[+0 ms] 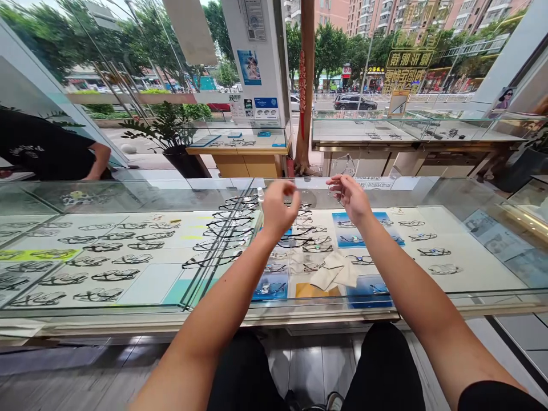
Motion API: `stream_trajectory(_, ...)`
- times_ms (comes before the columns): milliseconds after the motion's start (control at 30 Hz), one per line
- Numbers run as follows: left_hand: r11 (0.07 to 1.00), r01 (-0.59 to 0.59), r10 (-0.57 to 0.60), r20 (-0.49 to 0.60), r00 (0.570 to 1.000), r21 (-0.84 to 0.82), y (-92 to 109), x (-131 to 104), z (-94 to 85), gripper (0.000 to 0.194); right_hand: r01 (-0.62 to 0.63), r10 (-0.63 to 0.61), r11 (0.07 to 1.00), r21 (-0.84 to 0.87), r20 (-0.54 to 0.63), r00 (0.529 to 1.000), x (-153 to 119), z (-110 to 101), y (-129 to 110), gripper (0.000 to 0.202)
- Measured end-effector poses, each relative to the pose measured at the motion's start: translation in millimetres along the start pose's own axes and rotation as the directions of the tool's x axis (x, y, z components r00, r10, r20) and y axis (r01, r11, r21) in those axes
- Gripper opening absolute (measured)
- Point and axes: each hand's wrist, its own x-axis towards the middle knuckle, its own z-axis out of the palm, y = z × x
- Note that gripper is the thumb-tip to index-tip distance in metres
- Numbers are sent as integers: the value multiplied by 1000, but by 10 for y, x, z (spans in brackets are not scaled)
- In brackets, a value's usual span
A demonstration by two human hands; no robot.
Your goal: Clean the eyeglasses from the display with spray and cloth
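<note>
My right hand [350,198] is raised over the glass counter, its fingers closed on a pair of thin-rimmed eyeglasses [343,164]. The clear lenses stand out above the fingertips and are hard to make out against the background. To the left, my left hand [280,208] hangs over the counter with fingers curled and a gap between thumb and forefinger; nothing shows in it. A row of dark eyeglasses [225,231] lies on the glass beside my left forearm. Near that hand stands a small white bottle [260,195], partly hidden. Cream cleaning cloths [334,271] lie below my hands.
The glass display counter [141,314] spans the view, with several eyeglasses and blue display cards [269,288] inside. A person in a black top [47,145] is at the far left. Behind are a potted plant [171,128], a wooden post [305,85] and more showcases [368,137].
</note>
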Motion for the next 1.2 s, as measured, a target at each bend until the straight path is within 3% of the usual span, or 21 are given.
stream_trajectory(33,997,-31,46,201,979,-76,76,-57,11,8,2,-2,1000,-5,-15,1000,20,-30,2,40)
stream_trajectory(67,989,-52,105,396,912,-141,146,-118,26,14,2,-2,1000,-8,-27,1000,37,-52,6,40)
stream_trajectory(100,980,-78,168,549,818,-184,208,-178,43,19,0,0,1000,-9,-37,999,50,-68,13,41)
stream_trajectory(133,972,-114,227,684,694,-207,262,-236,62,21,-3,3,1000,-9,-43,999,59,-76,21,42)
stream_trajectory(167,967,-153,256,769,586,-206,306,-288,79,23,-6,6,1000,-6,-44,999,64,-78,28,42)
stream_trajectory(233,964,-214,238,864,444,-155,366,-367,111,29,-9,10,1000,10,-35,999,64,-69,39,43)
stream_trajectory(333,962,-262,174,910,376,-75,385,-421,146,26,-11,12,999,40,-20,1000,50,-43,46,41)
stream_trajectory(433,956,-282,187,911,368,-82,357,-426,167,12,-18,18,999,40,-16,1000,39,-27,55,41)
stream_trajectory(533,970,-221,190,889,416,-104,324,-413,177,8,-24,25,1000,10,-18,1000,36,-25,66,43)
stream_trajectory(667,993,46,68,844,532,-108,284,-368,190,6,-23,23,1000,-6,-30,999,34,-28,68,41)
stream_trajectory(733,961,240,-20,836,549,-135,258,-329,199,5,-24,24,1000,3,-33,999,32,-28,66,41)
stream_trajectory(833,859,471,-109,826,553,-202,211,-263,208,21,-30,30,1000,-7,-31,999,29,-27,66,42)
stream_trajectory(967,681,644,-144,797,586,-350,166,-194,207,34,-34,33,999,-30,-17,999,35,-31,76,45)
stream_trajectory(1067,510,734,-174,782,598,-448,147,-151,206,37,-35,34,999,-17,-12,999,39,-31,80,44)
stream_trajectory(1200,330,741,-247,704,666,-585,81,-55,209,41,-36,36,999,-3,-16,999,34,-31,70,43)
